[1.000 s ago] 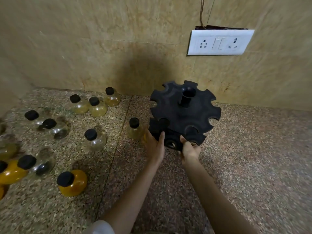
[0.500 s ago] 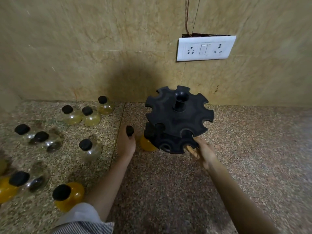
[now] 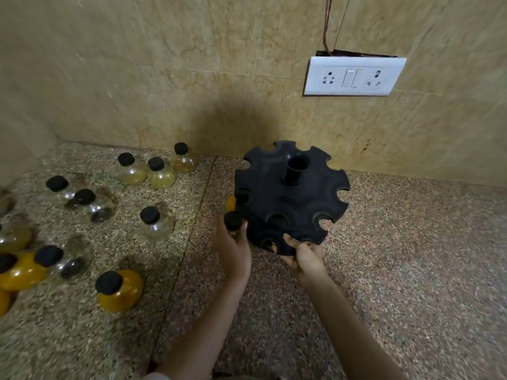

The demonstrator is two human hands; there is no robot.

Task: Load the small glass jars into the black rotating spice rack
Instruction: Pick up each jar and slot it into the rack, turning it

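Black spice rack (image 3: 292,198) upright on speckled worktop (image 3: 411,256), lower tier gripped at near edge by right hand (image 3: 304,255). Left hand (image 3: 231,248) curled round black-capped jar (image 3: 233,221), touching rack's left side. Other jars (image 3: 156,223) well left.

One head-worn wide-angle camera is looking forward and down, close over the speckled counter (image 3: 411,270), which is filling the lower frame, while the tiled wall (image 3: 164,78) is spanning the upper half.
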